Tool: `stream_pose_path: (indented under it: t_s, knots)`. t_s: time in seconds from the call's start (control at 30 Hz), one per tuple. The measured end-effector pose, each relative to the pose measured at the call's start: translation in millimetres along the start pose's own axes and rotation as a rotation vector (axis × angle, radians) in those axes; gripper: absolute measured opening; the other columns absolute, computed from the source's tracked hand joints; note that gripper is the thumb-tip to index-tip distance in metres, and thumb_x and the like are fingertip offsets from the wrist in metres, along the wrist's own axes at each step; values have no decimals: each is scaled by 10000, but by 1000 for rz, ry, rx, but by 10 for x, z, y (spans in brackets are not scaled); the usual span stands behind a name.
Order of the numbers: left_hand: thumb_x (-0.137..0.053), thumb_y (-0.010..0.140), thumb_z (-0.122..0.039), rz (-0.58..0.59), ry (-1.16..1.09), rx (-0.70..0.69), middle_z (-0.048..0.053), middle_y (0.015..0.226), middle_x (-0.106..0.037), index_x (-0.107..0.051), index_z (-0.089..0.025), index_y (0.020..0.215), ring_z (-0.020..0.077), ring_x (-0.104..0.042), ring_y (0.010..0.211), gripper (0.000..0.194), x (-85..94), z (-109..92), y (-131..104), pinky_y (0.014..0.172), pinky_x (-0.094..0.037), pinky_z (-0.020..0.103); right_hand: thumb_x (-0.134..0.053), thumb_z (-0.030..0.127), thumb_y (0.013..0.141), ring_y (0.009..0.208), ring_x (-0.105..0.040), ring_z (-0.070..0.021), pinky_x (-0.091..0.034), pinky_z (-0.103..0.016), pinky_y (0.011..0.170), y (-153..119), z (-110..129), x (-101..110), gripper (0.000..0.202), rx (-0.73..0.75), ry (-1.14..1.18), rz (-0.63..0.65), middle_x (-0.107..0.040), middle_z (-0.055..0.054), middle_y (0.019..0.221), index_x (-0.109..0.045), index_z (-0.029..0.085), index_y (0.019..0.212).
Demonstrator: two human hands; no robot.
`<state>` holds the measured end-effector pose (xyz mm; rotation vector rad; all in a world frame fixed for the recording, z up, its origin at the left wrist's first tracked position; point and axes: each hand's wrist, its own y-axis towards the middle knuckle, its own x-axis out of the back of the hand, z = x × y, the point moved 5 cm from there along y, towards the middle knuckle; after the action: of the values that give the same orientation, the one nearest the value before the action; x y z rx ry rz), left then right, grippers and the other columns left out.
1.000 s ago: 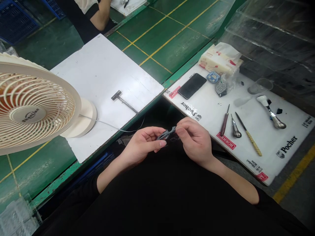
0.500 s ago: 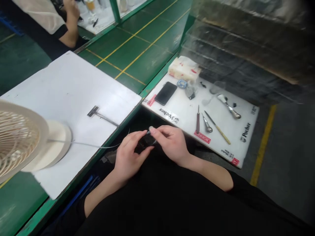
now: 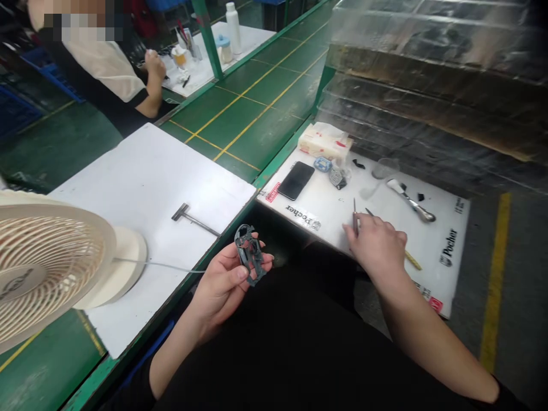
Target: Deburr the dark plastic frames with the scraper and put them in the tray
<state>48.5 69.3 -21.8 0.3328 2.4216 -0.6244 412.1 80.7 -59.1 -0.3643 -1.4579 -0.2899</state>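
Note:
My left hand (image 3: 225, 279) is closed on a dark grey plastic frame (image 3: 252, 257) with openings through it, held up between thumb and fingers above the gap between the tables. On the right-hand board, my right hand (image 3: 379, 242) reaches down with thumb and index finger around the handle of a brown-handled tool (image 3: 355, 220) with a thin metal shaft. The tool still lies on the board, and most of its handle is covered. Beneath that hand, a thin rod with a yellow patterned handle (image 3: 413, 260) is partly hidden.
A fan (image 3: 55, 268) and a T-shaped metal tool (image 3: 194, 220) are on the left white table (image 3: 171, 165). Around the right board (image 3: 278, 214) lie a phone (image 3: 296, 180), a tissue pack (image 3: 325, 141) and a metal-handled tool (image 3: 411, 201). Clear trays (image 3: 428, 114) rise behind; a co-worker's arm (image 3: 149, 100) shows far left.
Both hands were together on the dark part. My right hand has let go and moved right to the brown-handled tool, while my left hand keeps the part, now in full view.

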Motion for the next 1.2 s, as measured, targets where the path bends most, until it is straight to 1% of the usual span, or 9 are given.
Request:
stream_pose_path:
  t_s: [0.23, 0.33, 0.4, 0.5, 0.57, 0.67, 0.77, 0.97, 1.2]
  knots:
    - [-1148, 781, -368, 55, -90, 1, 66, 1311, -859, -858, -281, 1427, 240, -880, 1116, 713, -114, -84, -79, 1088, -742, 403, -434, 335, 1208, 1138, -796, -480, -498, -639, 1035, 25, 61, -180, 496, -95, -80, 82, -844, -284, 1133, -729, 92, 1523]
    - [-1158, 753, -379, 26, -89, -21, 68, 1289, -851, -856, -281, 1413, 245, -866, 1101, 733, -108, -119, -109, 1082, -741, 418, -532, 298, 1149, 1100, -808, -495, -523, -636, 1008, 71, -28, -145, 483, -129, 15, 31, -856, -298, 1109, -759, 90, 1521]
    - [-1166, 731, -376, 1, -91, -42, 61, 1272, -849, -849, -287, 1410, 231, -859, 1075, 755, -85, -135, -130, 1076, -739, 407, -642, 308, 1103, 1028, -818, -453, -560, -591, 961, 57, -78, -78, 455, -143, 246, -11, -875, -261, 1129, -795, 156, 1503]
    - [-1160, 740, -392, -25, -84, -71, 55, 1273, -843, -830, -302, 1424, 218, -857, 1058, 764, -50, -143, -151, 1063, -741, 395, -762, 415, 1081, 896, -833, -328, -645, -482, 852, -92, 29, 80, 457, -86, 830, -30, -877, -131, 1137, -794, 270, 1513]
    - [-1142, 770, -425, -41, -60, -76, 64, 1320, -833, -816, -311, 1436, 248, -860, 1116, 750, -33, -135, -152, 1062, -750, 437, -854, 476, 1048, 894, -857, -290, -706, -434, 804, -264, 268, 203, 501, 36, 1184, 73, -863, -86, 1143, -787, 278, 1503]
    - [-1118, 803, -418, -76, -31, -76, 78, 1411, -814, -797, -326, 1466, 312, -849, 1245, 742, -16, -117, -148, 1094, -749, 535, -872, 461, 1078, 876, -866, -256, -750, -393, 768, -564, 713, 389, 421, 264, 1415, 346, -851, -74, 1111, -792, 259, 1439]
    - [-1117, 795, -344, -111, -28, -110, 77, 1434, -802, -802, -331, 1477, 330, -836, 1293, 751, -6, -117, -170, 1167, -716, 602, -759, 423, 1174, 871, -855, -235, -742, -356, 732, -778, 1019, 549, 318, 480, 1327, 476, -850, -72, 1124, -777, 273, 1454]
    - [-1090, 838, -278, -115, 47, -313, 66, 1358, -794, -813, -347, 1491, 323, -846, 1261, 712, -6, -190, -290, 1154, -727, 581, -726, 277, 1180, 952, -866, -224, -732, -328, 828, -891, 1286, 809, 163, 919, 984, 261, -875, -29, 1145, -809, 318, 1314]
    - [-1052, 911, -330, -134, 225, -525, 70, 1322, -789, -756, -411, 1565, 323, -860, 1203, 723, -26, -268, -407, 1116, -734, 568, -697, 235, 1178, 848, -883, -245, -743, -355, 745, -979, 1392, 927, 335, 1036, 965, 92, -898, -14, 1102, -752, 370, 1480]
